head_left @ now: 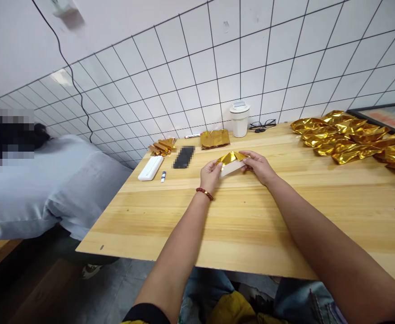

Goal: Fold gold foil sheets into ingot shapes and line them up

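Between my two hands is a sheet of gold foil paper (230, 158), partly folded, with a pale strip along its near edge. My left hand (211, 174), with a red bead bracelet (204, 193) at the wrist, pinches its left end. At the right end my right hand (258, 167) grips it between thumb and fingers. Both hands are over the middle of the wooden table (244, 225). Behind them lies a stack of flat gold foil sheets (215, 139). Several folded gold foil pieces (356, 153) are gathered at the table's right.
A white lidded cup (240, 120) and glasses (263, 125) stand by the tiled wall. To the left are a dark phone (183, 157), a white power bank (151, 168), a small glue stick (163, 176) and gold strips (163, 146). Another person (48, 180) sits at far left.
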Demonstrator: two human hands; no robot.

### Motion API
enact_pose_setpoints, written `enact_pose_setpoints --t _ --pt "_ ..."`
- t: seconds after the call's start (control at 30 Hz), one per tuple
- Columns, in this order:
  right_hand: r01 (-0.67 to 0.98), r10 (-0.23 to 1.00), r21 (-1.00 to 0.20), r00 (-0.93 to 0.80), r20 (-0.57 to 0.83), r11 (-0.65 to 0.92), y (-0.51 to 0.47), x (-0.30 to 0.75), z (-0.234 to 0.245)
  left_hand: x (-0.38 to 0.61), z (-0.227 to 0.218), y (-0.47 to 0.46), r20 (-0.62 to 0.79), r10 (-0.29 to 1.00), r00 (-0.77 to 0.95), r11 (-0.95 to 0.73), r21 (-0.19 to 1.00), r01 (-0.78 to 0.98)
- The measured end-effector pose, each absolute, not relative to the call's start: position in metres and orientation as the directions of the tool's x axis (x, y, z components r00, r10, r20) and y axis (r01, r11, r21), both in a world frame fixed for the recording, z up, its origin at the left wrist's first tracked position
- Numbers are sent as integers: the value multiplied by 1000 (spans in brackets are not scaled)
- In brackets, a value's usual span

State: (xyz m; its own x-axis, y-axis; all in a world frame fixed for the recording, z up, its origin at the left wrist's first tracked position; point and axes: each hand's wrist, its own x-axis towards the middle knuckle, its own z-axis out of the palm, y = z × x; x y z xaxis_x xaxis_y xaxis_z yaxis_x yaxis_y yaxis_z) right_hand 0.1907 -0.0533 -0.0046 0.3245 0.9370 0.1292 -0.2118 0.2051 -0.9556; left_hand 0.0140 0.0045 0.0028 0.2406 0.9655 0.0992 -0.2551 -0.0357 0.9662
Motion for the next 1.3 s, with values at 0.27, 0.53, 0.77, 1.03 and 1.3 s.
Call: enact_pose_setpoints --t 0.27,0.53,0.77,1.03,1.3 --pt "-267 929 -942 355 101 205 -56 194 0 12 -2 8 157 964 216 -113 973 -202" --pt "-136 901 -966 408 149 221 -53 192 -7 13 -5 10 189 961 200 -162 976 -143" --pt "107 867 -973 441 232 207 -51 190 -14 9 -6 14 163 964 208 -131 978 -162" --pt "293 844 -915 380 379 279 -55 188 -16 4 -3 13 97 970 222 -54 980 -191" --pt "236 920 -940 250 302 245 -54 193 -14 -4 -3 21 9 965 262 64 962 -267"
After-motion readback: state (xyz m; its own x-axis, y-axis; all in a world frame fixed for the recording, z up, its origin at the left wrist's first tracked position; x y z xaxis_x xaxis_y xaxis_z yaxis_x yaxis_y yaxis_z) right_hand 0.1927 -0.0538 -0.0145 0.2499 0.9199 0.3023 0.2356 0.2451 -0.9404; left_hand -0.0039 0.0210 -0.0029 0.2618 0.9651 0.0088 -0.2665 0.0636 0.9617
